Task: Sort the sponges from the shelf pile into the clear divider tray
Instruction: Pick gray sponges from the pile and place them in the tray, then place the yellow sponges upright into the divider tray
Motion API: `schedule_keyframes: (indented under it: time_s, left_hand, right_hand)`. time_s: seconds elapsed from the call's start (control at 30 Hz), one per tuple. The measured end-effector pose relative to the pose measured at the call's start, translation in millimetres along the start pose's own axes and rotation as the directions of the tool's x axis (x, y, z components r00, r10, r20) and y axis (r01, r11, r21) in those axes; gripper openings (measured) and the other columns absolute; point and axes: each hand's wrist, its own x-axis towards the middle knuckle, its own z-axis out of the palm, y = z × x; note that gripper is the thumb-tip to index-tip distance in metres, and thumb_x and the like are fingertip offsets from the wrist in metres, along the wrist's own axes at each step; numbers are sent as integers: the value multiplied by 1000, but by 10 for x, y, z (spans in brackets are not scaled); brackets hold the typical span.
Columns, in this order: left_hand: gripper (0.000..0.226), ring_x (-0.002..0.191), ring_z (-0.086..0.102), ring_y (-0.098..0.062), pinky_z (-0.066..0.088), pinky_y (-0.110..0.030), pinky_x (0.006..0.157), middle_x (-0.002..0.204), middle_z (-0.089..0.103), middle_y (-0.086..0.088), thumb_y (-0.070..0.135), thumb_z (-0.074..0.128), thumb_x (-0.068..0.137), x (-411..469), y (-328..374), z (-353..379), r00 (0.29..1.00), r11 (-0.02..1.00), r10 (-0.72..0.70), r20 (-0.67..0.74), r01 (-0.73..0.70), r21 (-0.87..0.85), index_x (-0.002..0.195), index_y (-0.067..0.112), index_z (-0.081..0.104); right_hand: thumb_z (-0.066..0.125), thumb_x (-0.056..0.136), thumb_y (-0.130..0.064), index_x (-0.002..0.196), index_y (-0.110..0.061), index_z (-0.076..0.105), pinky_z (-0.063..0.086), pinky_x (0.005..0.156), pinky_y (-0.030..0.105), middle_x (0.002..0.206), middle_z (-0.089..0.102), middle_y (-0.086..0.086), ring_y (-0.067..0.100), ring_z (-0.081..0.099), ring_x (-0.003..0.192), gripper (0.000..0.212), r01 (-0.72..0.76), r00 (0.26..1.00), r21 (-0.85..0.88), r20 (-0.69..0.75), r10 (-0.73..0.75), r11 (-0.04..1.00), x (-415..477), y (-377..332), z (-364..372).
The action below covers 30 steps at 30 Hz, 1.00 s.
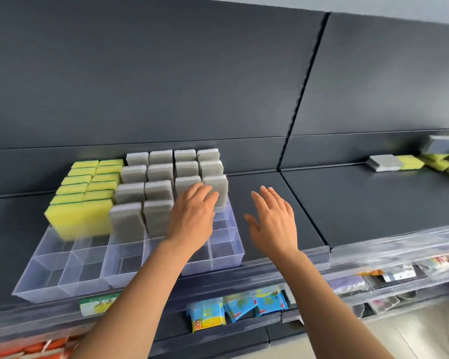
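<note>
— What sits at the far left of the dark shelf point(257, 200)?

— The clear plastic divider tray point(47, 278). Its left rear cells hold upright yellow sponges with green scouring backs point(81, 193), packed in two columns. Just right of them stand the grey rectangular sponges point(153, 177), in four columns running back to the shelf wall. The front cells are bare.

— And your left hand?

— My left hand point(191, 218) is over the tray's right side, palm down, fingers loosely spread, its grip pinching nothing. The fingertips point(210, 195) reach the nearest grey sponge of the rightmost column; I cannot tell if they touch it.

— The right one?

— My right hand point(275, 221) hovers just beside the tray, above bare shelf, its grip spread and empty.

— Where is the pile?

— Far right, at the back of the shelf: a loose heap of grey and yellow sponges point(441, 156), well apart from both hands and blurred.

— Below?

— Blue and yellow packets point(233, 309) on the lower shelf.
</note>
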Motion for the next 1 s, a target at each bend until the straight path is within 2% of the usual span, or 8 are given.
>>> schedule_keyframes:
  time_s: [0.17, 0.27, 0.4, 0.57, 1.0]
  left_hand:
    - [47, 94, 63, -30, 54, -37, 76, 98, 67, -9, 9, 87, 51, 189, 703, 234, 996, 998, 70, 53, -69, -14, 95, 6, 68]
    - [48, 95, 63, -29, 54, -38, 74, 99, 68, -8, 9, 88, 51, 299, 1173, 360, 995, 997, 74, 67, -72, -28, 95, 7, 69]
    - [48, 95, 64, -27, 54, -37, 73, 98, 69, -7, 11, 88, 51, 488, 1810, 548, 993, 994, 97, 71, -94, -49, 95, 8, 70]
    - [45, 96, 63, -27, 54, -37, 74, 99, 68, -7, 11, 87, 55, 748, 2535, 797, 986, 988, 131, 100, -121, -96, 96, 8, 69]
    - [34, 120, 47, -24, 41, -34, 92, 123, 57, -5, 14, 64, 83, 1877, 3852, 1563, 958, 945, 268, 106, -239, -224, 117, 10, 59]
  right_hand:
    - [55, 91, -34, 140, -14, 38, 21, 111, 40, 149, 34, 9, 26, 22, 141, 55, -71, 991, -29, 112, 74, 997, -202, 754, -271]
    - [50, 94, -38, 143, -18, 31, 17, 113, 37, 152, 28, 6, 23, 15, 143, 56, -107, 980, -63, 159, 116, 992, -327, 1228, -426]
    - [50, 93, -39, 143, -20, 30, 17, 114, 37, 152, 27, 4, 21, 14, 143, 57, -155, 969, -84, 184, 168, 984, -472, 1869, -629]
    - [52, 92, -39, 139, -19, 36, 22, 112, 38, 147, 35, 5, 23, 19, 141, 54, -201, 968, -94, 135, 213, 975, -620, 2602, -844]
    - [53, 91, -41, 138, -21, 39, 23, 110, 36, 144, 39, 3, 23, 22, 139, 54, -377, 918, -136, 75, 389, 916, -429, 4233, -1003]
